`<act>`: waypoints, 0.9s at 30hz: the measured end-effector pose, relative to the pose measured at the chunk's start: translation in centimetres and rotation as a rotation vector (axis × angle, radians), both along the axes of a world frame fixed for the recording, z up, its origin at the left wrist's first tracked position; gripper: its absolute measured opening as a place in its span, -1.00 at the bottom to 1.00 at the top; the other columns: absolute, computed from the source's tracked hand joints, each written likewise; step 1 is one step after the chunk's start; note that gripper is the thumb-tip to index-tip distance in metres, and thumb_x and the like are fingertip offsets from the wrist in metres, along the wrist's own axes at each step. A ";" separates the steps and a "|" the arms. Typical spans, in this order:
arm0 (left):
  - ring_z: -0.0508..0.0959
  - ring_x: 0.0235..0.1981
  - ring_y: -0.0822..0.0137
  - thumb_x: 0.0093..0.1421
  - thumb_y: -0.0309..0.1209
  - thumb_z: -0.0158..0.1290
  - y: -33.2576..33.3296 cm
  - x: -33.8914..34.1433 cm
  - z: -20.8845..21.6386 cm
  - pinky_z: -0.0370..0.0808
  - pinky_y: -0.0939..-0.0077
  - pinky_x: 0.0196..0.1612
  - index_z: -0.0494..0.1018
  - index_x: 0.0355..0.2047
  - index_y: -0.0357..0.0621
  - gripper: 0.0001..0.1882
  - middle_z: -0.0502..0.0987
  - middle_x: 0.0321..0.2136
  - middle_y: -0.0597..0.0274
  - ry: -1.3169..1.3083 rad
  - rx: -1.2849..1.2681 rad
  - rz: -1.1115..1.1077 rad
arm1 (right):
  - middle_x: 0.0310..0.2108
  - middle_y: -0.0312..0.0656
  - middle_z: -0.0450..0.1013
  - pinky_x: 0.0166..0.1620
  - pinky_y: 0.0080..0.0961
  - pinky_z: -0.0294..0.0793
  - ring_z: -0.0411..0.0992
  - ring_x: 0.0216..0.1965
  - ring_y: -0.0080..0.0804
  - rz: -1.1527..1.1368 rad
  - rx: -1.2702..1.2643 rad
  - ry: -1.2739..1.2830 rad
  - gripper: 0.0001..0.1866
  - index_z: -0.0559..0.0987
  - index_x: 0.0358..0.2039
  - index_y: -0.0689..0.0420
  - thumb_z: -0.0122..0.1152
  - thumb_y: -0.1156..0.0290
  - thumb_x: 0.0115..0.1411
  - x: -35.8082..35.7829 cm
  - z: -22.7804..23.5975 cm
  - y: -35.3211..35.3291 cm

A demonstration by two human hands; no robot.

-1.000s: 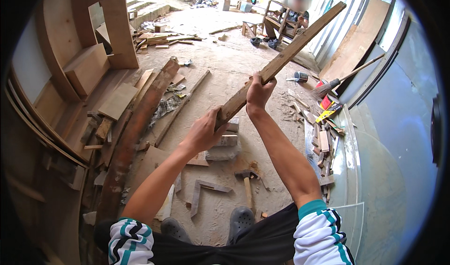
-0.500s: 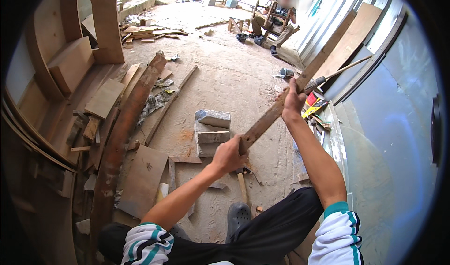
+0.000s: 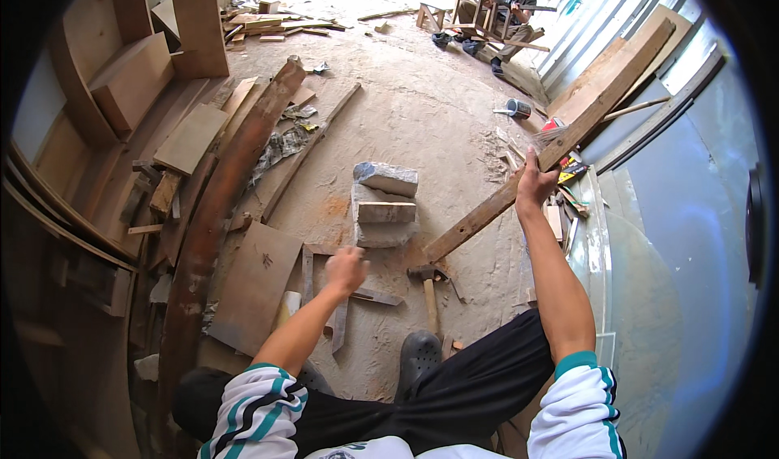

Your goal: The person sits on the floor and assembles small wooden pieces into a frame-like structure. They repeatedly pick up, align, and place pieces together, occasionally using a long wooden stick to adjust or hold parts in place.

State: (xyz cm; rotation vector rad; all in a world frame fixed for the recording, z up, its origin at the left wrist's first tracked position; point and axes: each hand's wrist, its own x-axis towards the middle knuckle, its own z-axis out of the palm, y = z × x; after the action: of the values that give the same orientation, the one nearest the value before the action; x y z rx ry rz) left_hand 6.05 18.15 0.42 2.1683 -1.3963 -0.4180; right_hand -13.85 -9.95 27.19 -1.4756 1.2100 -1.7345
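My right hand (image 3: 535, 185) is closed round a long wooden plank (image 3: 479, 218), which slants from low in the middle up to the far right. The plank's near end is free, just above a hammer (image 3: 430, 295) on the floor. My left hand (image 3: 347, 271) is off the plank, its fingers curled and blurred; nothing shows in it. Below it lie a flat angled piece like a carpenter's square (image 3: 339, 329) and a thin flat strip (image 3: 378, 297). Concrete blocks (image 3: 388, 233) with a small wood piece (image 3: 386, 212) on top stand between my hands.
A plywood panel (image 3: 258, 276), a long rusty-brown beam (image 3: 213, 215) and scrap wood lie at the left beside wooden furniture (image 3: 134, 81). A paint can (image 3: 516, 108) lies far right. Glass sheets (image 3: 665, 297) line the right side. Farther off, a person (image 3: 516, 12) sits with a wooden frame.
My left hand has let go of the plank's near end and moved left and down. My right hand still holds the plank, now farther right and slightly lower.
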 end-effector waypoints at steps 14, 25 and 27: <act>0.33 0.22 -0.09 0.04 -0.37 0.30 4.6 4.1 -7.9 0.38 0.01 0.22 0.23 0.19 -0.12 -0.27 0.25 0.22 -0.04 0.092 0.128 0.571 | -0.53 -0.27 0.47 -0.56 -0.54 0.44 0.44 -0.65 -0.54 0.258 -0.047 0.258 -0.68 0.46 -0.25 0.18 0.41 0.29 0.18 -0.5 -0.4 -2.4; 0.42 0.15 -0.09 -0.07 -0.22 0.27 4.1 6.6 -6.1 0.42 0.03 0.18 0.32 0.13 -0.16 -0.26 0.40 0.06 -0.05 0.261 0.209 0.700 | -0.47 -0.15 0.58 -0.33 -0.36 0.54 0.56 -0.49 -0.35 0.282 0.079 0.670 -0.61 0.62 -0.14 0.18 0.41 0.19 0.13 -0.1 0.6 1.0; 0.41 0.17 -0.08 -0.07 -0.18 0.25 2.8 6.1 -5.5 0.41 0.04 0.19 0.32 0.14 -0.17 -0.25 0.41 0.08 -0.06 0.361 0.247 0.665 | -0.39 -0.07 0.62 -0.23 -0.30 0.55 0.60 -0.36 -0.22 0.202 -0.061 0.773 -0.60 0.62 -0.13 0.17 0.41 0.18 0.12 -2.1 -0.8 -1.2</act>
State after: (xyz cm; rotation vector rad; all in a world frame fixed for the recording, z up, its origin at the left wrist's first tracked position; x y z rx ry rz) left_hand 12.14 20.92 -5.09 2.4328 -0.4053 -0.6968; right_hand -15.92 -11.17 26.35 -2.3254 1.2942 -1.0849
